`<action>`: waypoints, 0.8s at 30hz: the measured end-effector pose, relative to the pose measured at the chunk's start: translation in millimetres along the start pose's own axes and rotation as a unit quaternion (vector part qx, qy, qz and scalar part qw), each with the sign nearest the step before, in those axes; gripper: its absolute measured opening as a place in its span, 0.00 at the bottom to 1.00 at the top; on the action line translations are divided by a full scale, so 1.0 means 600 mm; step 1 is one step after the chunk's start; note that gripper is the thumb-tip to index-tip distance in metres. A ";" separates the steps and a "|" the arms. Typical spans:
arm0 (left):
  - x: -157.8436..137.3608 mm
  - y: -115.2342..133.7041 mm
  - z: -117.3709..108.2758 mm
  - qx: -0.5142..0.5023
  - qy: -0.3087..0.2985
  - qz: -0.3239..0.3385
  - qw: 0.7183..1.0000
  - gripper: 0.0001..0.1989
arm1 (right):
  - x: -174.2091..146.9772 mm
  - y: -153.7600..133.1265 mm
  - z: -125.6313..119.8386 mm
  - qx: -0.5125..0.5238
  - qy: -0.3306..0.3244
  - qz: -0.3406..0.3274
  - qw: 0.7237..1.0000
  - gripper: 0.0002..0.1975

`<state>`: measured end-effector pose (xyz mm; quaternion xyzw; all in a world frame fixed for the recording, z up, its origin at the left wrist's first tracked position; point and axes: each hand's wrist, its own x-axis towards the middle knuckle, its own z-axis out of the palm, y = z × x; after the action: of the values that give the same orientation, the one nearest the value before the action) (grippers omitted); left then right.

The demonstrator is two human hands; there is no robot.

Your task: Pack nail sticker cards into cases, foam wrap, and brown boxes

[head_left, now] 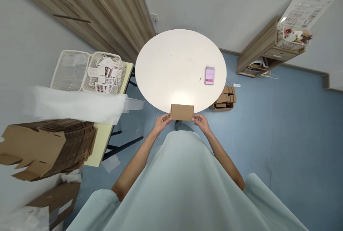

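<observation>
A small brown cardboard box (182,112), closed and flat, is held between my two hands at the near edge of the round white table (171,66). My left hand (162,123) grips its left end, thumb and fingers closed around the corner. At the opposite end, my right hand (201,122) pinches the right corner in the same way. The box overlaps the table rim in the picture; whether it touches the rim I cannot tell. On the table's right side lies a blurred pink and purple rectangle (209,76), with a tiny dark mark beside it.
Left of me, a pale yellow table (100,145) carries white plastic baskets (70,70), a roll of white wrap (80,104) and a stack of flat cardboard (53,148). An open carton of small boxes (224,100) sits on the floor right of the table. A wooden cabinet (268,52) stands far right.
</observation>
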<state>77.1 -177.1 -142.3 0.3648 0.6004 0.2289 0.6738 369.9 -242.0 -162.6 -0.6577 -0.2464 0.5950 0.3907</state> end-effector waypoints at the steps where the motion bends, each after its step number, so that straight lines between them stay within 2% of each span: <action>1: -0.010 -0.011 0.011 -0.006 -0.003 0.002 1.000 0.39 | -0.015 0.004 -0.011 -0.002 0.005 -0.004 1.000 0.31; 7: -0.060 -0.073 0.110 -0.033 -0.030 -0.007 0.999 0.41 | -0.110 0.031 -0.107 -0.022 0.047 -0.007 0.999 0.30; 13: -0.088 -0.105 0.223 -0.032 -0.064 -0.019 0.997 0.42 | -0.177 0.054 -0.214 -0.029 0.095 0.013 0.995 0.32; 19: -0.077 -0.108 0.302 0.008 -0.084 -0.027 0.996 0.43 | -0.182 0.070 -0.298 -0.021 0.118 0.015 0.993 0.35; 22: -0.050 -0.093 0.350 0.038 -0.088 -0.028 0.995 0.40 | -0.165 0.072 -0.347 -0.011 0.127 0.011 0.992 0.36; 24: -0.025 -0.078 0.394 0.053 -0.094 -0.022 0.994 0.37 | -0.148 0.071 -0.389 -0.001 0.134 0.012 0.991 0.36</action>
<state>299.5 -269.3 -165.3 0.4066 0.5538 0.1467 0.7117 576.6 -387.9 -147.8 -0.7349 -0.1841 0.5059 0.4124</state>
